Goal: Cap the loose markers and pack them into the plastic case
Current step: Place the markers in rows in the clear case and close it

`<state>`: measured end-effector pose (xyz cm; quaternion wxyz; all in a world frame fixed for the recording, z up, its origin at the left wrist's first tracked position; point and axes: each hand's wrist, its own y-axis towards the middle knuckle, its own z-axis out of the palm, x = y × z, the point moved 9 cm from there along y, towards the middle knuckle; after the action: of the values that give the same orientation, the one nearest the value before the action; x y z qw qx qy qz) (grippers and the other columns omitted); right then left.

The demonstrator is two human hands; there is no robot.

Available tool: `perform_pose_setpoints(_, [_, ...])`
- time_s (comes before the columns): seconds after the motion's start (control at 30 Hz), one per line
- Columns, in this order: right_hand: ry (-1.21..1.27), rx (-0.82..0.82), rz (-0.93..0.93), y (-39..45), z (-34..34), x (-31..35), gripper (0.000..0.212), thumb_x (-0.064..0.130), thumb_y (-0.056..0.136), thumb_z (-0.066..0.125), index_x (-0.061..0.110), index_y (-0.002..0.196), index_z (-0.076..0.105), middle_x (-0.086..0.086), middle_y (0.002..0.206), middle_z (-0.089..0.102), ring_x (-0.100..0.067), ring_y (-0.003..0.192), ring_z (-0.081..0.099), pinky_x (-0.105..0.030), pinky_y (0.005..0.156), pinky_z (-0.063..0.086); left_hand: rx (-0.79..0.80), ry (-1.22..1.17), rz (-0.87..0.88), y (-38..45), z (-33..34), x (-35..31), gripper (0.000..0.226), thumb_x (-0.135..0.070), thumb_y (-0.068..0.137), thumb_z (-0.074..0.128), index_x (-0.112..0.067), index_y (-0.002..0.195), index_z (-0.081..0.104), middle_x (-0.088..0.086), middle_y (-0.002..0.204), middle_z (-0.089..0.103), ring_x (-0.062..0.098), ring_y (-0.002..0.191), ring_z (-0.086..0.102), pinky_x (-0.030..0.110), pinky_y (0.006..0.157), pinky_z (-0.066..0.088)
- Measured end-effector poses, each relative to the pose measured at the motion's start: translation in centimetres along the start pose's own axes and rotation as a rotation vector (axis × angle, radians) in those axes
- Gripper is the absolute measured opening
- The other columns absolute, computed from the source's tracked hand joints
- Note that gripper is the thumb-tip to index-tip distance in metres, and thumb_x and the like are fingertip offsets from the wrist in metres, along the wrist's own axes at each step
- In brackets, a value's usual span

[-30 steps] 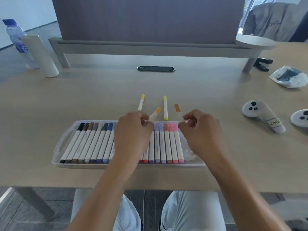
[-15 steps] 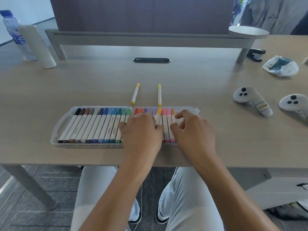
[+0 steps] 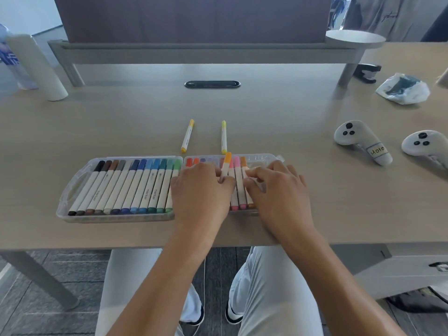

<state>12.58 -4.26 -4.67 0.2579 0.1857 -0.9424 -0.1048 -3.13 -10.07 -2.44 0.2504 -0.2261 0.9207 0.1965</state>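
Office: desk (image 3: 242, 107), partition screen (image 3: 194, 18).

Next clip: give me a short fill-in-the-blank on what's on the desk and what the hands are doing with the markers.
1. Beyond the case, ____ markers lie loose on the desk.
2. The left hand holds a marker with an ____ cap.
3. The right hand rests over the case's ____ end.
4. The leftmost marker in the case has a ____ cap.

Missing words: two; orange; right; black
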Motion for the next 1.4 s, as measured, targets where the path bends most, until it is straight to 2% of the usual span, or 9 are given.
perform_pose_setpoints(0.1, [0.071,-0.013,-0.028,0.1,-0.1,-0.3,0.03,0.043,0.101,0.06,0.032,0.126,0.073,0.007,0.113,0.059,-0.017,0.111,0.05,-0.033,0.095,0.038,0.041,-0.1,-0.027,-0.2,0.3,-0.7,0.02,-0.037,0.089,0.066,-0.023,0.096,0.078,-0.005,0.083,0.074,0.017,0.079,0.067,0.042,0.085,0.055])
perform_pose_setpoints(0.27, [0.207,-0.185,0.013,0.0,-2.7,-3.4,0.02,0.035,0.1,0.064,0.024,0.113,0.074,0.003,0.111,0.062,-0.021,0.109,0.054,-0.037,0.09,0.046,0.077,-0.09,-0.023,-0.2,1.6,-2.4,0.02,-0.038,0.088,0.065,-0.021,0.095,0.076,-0.005,0.076,0.07,0.018,0.076,0.067,0.042,0.083,0.054])
perform_pose_setpoints(0.47, [0.259,-0.127,0.098,0.4,-2.4,-6.4,0.013,0.036,0.098,0.064,0.028,0.103,0.072,0.01,0.104,0.06,-0.017,0.105,0.056,-0.03,0.083,0.04,0.052,-0.075,0.033,-0.6,3.7,-4.5,0.027,-0.037,0.092,0.064,-0.029,0.117,0.071,-0.002,0.091,0.075,0.023,0.092,0.069,0.046,0.093,0.05])
perform_pose_setpoints(0.67, [0.282,-0.136,0.081,0.4,-2.2,-6.6,0.012,0.037,0.098,0.064,0.029,0.101,0.072,0.009,0.103,0.059,-0.017,0.102,0.057,-0.035,0.086,0.047,-0.024,0.024,0.125,-0.9,4.1,-4.5,0.025,-0.04,0.099,0.06,-0.033,0.119,0.074,-0.005,0.094,0.072,0.019,0.097,0.061,0.038,0.091,0.042])
perform_pose_setpoints(0.8, [0.288,-0.127,0.072,0.4,-2.1,-6.7,0.011,0.039,0.098,0.063,0.031,0.101,0.071,0.01,0.102,0.061,-0.016,0.1,0.057,-0.036,0.087,0.048,-0.046,0.108,0.189,-1.5,4.2,-4.0,0.025,-0.041,0.098,0.062,-0.036,0.118,0.075,-0.002,0.106,0.061,0.024,0.111,0.049,0.043,0.094,0.037])
perform_pose_setpoints(0.87, [0.292,-0.13,0.073,0.4,-2.1,-6.7,0.011,0.039,0.098,0.063,0.031,0.101,0.071,0.01,0.101,0.061,-0.016,0.1,0.058,-0.037,0.088,0.049,-0.024,0.117,0.212,-1.8,4.2,-3.8,0.026,-0.041,0.097,0.062,-0.038,0.12,0.074,-0.002,0.123,0.057,0.025,0.128,0.045,0.053,0.111,0.03])
perform_pose_setpoints(0.9, [0.296,-0.131,0.075,0.4,-2.1,-6.7,0.012,0.039,0.098,0.063,0.031,0.101,0.071,0.01,0.101,0.061,-0.016,0.099,0.059,-0.038,0.088,0.05,0.014,0.123,0.209,-1.8,4.3,-3.7,0.028,-0.043,0.099,0.059,-0.041,0.124,0.071,-0.003,0.133,0.054,0.024,0.137,0.04,0.056,0.119,0.02])
perform_pose_setpoints(1.0, [0.297,-0.13,0.078,0.5,-2.1,-6.7,0.015,0.041,0.098,0.063,0.03,0.101,0.072,0.008,0.101,0.062,-0.017,0.098,0.06,-0.04,0.09,0.051,0.145,0.153,0.198,-2.1,4.8,-3.2,0.037,-0.049,0.103,0.046,-0.045,0.138,0.059,-0.006,0.151,0.043,0.021,0.146,0.031,0.056,0.125,0.008])
perform_pose_setpoints(1.4, [0.236,-0.138,0.077,0.7,-2.1,-6.0,0.014,0.039,0.096,0.064,0.028,0.101,0.072,0.005,0.1,0.061,-0.021,0.099,0.059,-0.039,0.087,0.05,0.259,0.211,0.247,-2.5,5.0,-3.2,0.046,-0.052,0.105,0.037,-0.044,0.15,0.044,-0.004,0.162,0.03,0.023,0.154,0.018,0.06,0.124,0.003])
